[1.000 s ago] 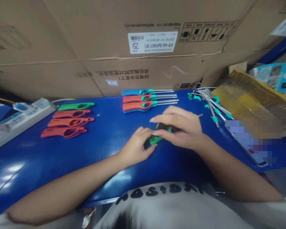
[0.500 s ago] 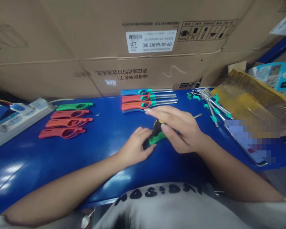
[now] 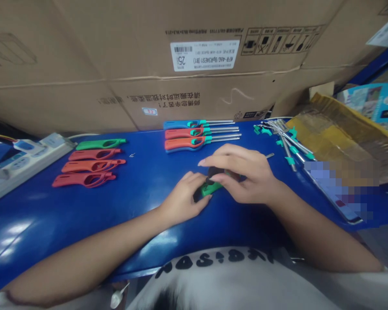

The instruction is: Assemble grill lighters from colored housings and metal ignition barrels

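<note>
A green gas lighter point(image 3: 210, 188) lies on the blue table before me, its handle end pressed by my left hand point(image 3: 186, 196), fingers closed round it. A metal tip, seemingly the lighter's, shows beyond my right hand point(image 3: 245, 176). My right thumb and fingers are closed on a short black handle with yellow marks, which looks like a screwdriver point(image 3: 215, 174), standing over the green body. Its tip is hidden. Just behind my hands sit several lighters with metal tubes, an orange one point(image 3: 181, 143) among them.
Several tubeless lighter handles, one red point(image 3: 84, 180), are lined up at the left beside a white power strip point(image 3: 35, 163). Metal tubes with green parts point(image 3: 292, 150) are piled at the right, near a phone point(image 3: 336, 193). A cardboard box point(image 3: 132, 51) walls off the back.
My right fingers have shifted slightly and turned the black handle, so its yellow marks hardly show. My left hand and the green lighter stay in place.
</note>
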A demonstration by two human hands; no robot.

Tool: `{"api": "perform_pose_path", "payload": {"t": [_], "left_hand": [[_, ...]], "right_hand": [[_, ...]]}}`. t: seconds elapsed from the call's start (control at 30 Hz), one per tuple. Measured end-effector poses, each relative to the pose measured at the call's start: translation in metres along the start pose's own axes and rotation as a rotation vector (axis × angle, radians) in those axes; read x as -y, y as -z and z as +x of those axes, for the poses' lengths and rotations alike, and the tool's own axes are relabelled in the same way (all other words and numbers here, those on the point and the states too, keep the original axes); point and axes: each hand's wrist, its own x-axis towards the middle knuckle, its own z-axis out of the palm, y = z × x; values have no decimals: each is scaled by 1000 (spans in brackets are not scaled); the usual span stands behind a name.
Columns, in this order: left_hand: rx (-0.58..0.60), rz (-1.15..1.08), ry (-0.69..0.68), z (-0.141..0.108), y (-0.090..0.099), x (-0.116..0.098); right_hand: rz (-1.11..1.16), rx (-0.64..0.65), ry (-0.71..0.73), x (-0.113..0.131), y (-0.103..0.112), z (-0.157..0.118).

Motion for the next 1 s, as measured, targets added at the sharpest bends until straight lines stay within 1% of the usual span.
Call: {"api": "perform_pose_path", "payload": {"t": [0.07,0.1,0.13,0.17,0.23,0.27,0.3,0.33,0.43,0.5,0.57,0.63,0.7,0.77,0.83,0.9,0.93,1.0], "left_hand": [[-4,-7,-13,0,0,0],[-3,-8,-16,0,0,0],[-3,-7,-16,0,0,0],[-1,-5,-11,0,0,0],[6,1,3,0,0,0],[6,5,8,0,0,0],[4,9,8,0,0,0],[1,11,6,0,-1,1],[1,0,-9,0,-1,1],[0,-7,-12,1,0,1],[-5,-6,-10,1,0,0],[-8,-3,-7,0,0,0],[-10,2,-9,0,-1,1],[-22,-1,-6,-1,-2,1],[-25,-16,-12,-1,-2,2],[-24,-23,-23,0,-2,2],[-22,-18,-27,0,-2,2],[-18,-7,-25,0,-2,2]], "right_hand": [[-150,-86,92,-2,-2,-1],[-196,-93,131,-2,-2,-2],[-197,-68,147,-2,-2,-2],[-154,-21,130,-1,-2,-1],[6,70,31,0,-2,0],[78,82,-14,1,-2,1],[111,66,-37,1,-3,1],[92,27,-33,1,-4,0],[-132,-124,87,-3,-8,-3],[-180,-145,150,-5,-10,-6],[-96,-108,138,-4,-13,-8],[32,-66,57,-1,-15,-7],[131,-54,5,0,-18,-6],[95,-98,15,0,-21,-8],[-59,-162,110,-2,-23,-10],[-137,-166,185,-3,-23,-11],[-102,-140,179,-3,-22,-10],[65,-72,92,0,-21,-8]]}}
